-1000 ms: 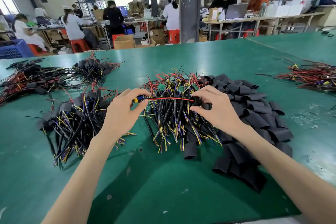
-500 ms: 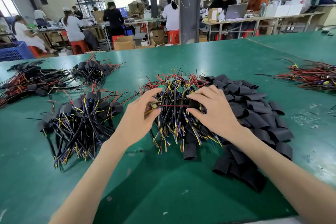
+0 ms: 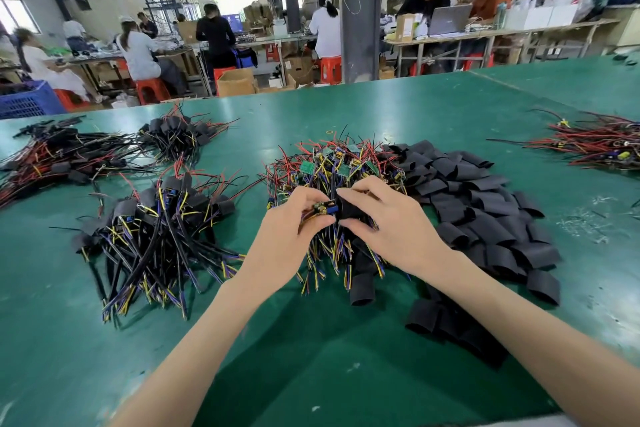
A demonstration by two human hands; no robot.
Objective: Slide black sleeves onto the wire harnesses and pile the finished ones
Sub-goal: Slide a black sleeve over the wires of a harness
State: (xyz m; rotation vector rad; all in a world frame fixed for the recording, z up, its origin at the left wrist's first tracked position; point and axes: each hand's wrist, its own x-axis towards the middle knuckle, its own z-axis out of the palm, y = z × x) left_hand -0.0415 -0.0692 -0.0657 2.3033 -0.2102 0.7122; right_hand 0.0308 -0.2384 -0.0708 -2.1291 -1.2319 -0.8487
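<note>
My left hand pinches a wire harness by its small circuit board end, with a blue part showing. My right hand holds a black sleeve right against that end, so the two hands almost touch. Under both hands lies a heap of unsleeved harnesses with red, yellow and blue wires and green boards. To its right spreads a pile of loose black sleeves. A heap of sleeved harnesses lies to the left.
More harness heaps lie at the back left, behind the sleeved heap and at the far right on the green table. Several people work at benches beyond the table's far edge. A blue crate stands at the left.
My left hand has moved right along the red wire toward my right hand. The stretch of wire between them has closed and the harness end now meets the sleeve.
</note>
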